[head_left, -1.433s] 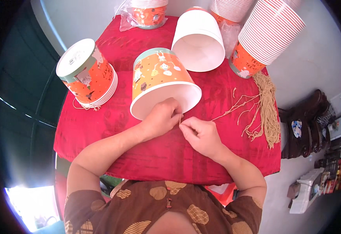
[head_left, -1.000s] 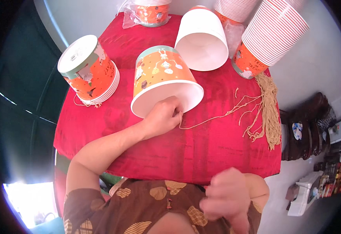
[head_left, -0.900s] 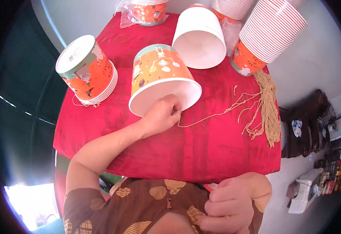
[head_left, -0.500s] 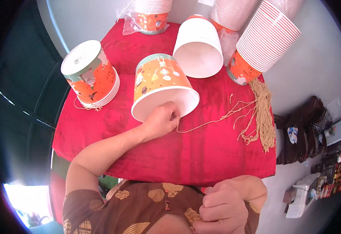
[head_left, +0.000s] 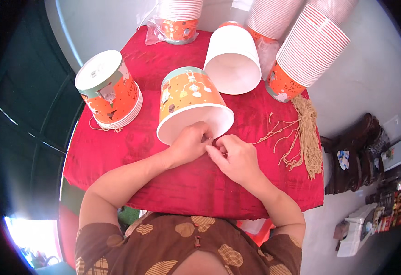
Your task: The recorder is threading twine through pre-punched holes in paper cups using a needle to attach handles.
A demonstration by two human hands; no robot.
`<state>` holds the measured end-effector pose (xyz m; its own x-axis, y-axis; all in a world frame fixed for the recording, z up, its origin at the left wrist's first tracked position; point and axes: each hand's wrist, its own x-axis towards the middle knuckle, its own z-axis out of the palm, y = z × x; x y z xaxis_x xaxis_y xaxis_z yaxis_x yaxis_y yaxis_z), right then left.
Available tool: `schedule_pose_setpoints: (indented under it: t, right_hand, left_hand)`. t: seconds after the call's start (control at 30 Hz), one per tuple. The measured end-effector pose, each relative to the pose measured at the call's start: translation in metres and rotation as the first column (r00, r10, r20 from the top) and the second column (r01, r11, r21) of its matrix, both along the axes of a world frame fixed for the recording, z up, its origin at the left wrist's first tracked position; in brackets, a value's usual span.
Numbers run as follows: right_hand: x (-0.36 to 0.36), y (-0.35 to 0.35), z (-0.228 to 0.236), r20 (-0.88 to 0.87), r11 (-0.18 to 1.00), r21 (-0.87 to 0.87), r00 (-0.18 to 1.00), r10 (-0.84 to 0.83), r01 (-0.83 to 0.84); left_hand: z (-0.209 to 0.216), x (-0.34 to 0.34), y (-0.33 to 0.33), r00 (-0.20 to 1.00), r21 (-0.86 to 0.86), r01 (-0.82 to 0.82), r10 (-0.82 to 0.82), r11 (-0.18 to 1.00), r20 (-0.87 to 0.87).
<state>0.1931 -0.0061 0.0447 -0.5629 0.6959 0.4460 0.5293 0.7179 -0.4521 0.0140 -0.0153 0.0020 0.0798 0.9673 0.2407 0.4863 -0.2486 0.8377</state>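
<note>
I have the left hand (head_left: 189, 143) pinched narrow on a tan strand (head_left: 209, 141) at the bucket's (head_left: 191, 97) near rim, right of the mouth's middle. The right hand (head_left: 235, 158) is just beside it, further right and slightly nearer the person, fingers drawn close together; I can't tell whether they grip the strand too.

The bucket lies on its side on the red surface (head_left: 177, 197), beyond both hands, its long axis running away from them with the mouth facing the person. The left hand is nearer to it. The strand leads off to the bundle (head_left: 308, 137), well right of the bucket.

I see only cartoon figures on the bucket. Dark lettering shows on the right stack (head_left: 297, 68) and left stack (head_left: 111, 98); the mark on the left stack's base is too small for me to read.
</note>
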Motion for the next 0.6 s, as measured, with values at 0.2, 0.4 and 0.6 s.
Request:
schedule_pose_setpoints:
  t: [0.2,0.4,0.6]
  right_hand:
    - [-0.005,0.006,-0.025,-0.238,0.948,-0.283,0.968,0.08,-0.148]
    - [0.004,0.008,-0.034,-0.26,0.825,-0.545,0.966,0.008,-0.153]
    - [-0.003,0.002,-0.034,-0.259,0.923,-0.372,0.966,-0.003,-0.097]
  left_hand:
    - [-0.002,-0.003,0.0,0.999,-0.024,0.013,-0.012,1.0,0.031]
    - [-0.002,-0.004,0.001,0.999,0.022,0.033,-0.034,0.999,0.031]
    - [0.0,-0.001,-0.001,0.999,-0.038,0.026,-0.025,0.999,0.034]
